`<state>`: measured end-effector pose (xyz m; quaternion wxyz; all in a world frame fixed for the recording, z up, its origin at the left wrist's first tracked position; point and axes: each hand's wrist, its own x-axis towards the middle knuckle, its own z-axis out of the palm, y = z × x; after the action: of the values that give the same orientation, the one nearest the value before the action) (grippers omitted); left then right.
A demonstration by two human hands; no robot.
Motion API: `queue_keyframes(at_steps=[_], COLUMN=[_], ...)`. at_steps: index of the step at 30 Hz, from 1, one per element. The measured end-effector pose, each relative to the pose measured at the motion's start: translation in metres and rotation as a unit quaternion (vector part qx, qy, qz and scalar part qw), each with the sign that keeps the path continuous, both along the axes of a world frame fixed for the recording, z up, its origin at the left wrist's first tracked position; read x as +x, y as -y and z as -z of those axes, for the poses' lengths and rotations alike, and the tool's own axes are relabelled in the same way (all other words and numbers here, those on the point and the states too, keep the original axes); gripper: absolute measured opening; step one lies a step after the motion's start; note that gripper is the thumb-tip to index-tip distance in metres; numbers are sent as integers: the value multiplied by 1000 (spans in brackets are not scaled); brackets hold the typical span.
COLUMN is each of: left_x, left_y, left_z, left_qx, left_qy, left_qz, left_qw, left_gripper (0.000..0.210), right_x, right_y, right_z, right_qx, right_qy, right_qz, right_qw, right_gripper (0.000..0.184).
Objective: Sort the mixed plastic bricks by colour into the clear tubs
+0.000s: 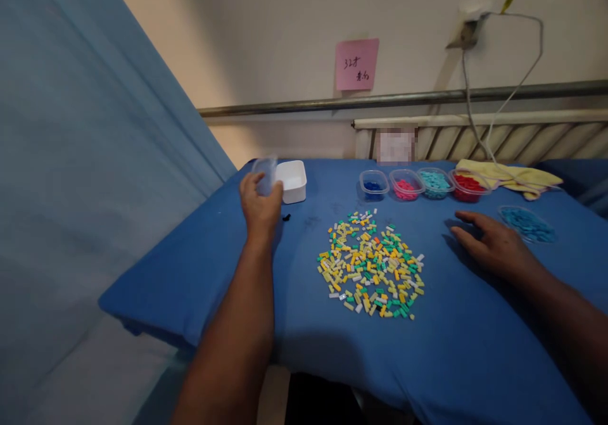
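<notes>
At the back left of the blue-covered table, my left hand (261,203) is closed on a clear plastic tub (266,170), partly hidden by the fingers. Just right of it stands a white box (294,181). My right hand (496,247) is over the cloth on the right, fingers apart and holding nothing. Between my hands lies a loose pile of small building bricks (373,266) in yellow, green, white and orange. A small black piece (286,217) lies below the white box.
Along the back stand clear tubs of dark blue (373,186), pink (406,189), turquoise (434,183) and red pieces (468,184). A tub of blue pieces (527,223) is beyond my right hand. A yellow cloth (517,177) lies behind. A blue curtain (95,127) hangs left.
</notes>
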<state>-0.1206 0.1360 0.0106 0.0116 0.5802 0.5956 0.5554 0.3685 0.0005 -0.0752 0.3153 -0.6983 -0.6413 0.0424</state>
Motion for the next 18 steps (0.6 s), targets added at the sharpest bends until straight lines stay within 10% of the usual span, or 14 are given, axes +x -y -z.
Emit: queue_keyframes(at_steps=[2,7,12,18], left_x=[30,102,123,126], left_y=[17,73,94,94], left_z=[-4,-6,1,4], left_qx=[0,-80,-127,-134], left_qy=[-62,-238,-241,-201], left_qz=[183,518,619,678], left_qw=[981,818,736,694], left_gripper=[49,47,43,35], right_x=[-15,-52,-80,-91], right_y=[5,27,44,45], right_z=[-14,-45,-56,-56], right_qx=[35,85,-21,-92], right_qy=[-20,-70,-76,-105], right_qz=[0,-130,-339,-392], right_qw=[999,985,938,909], right_gripper=[58,64,44,34])
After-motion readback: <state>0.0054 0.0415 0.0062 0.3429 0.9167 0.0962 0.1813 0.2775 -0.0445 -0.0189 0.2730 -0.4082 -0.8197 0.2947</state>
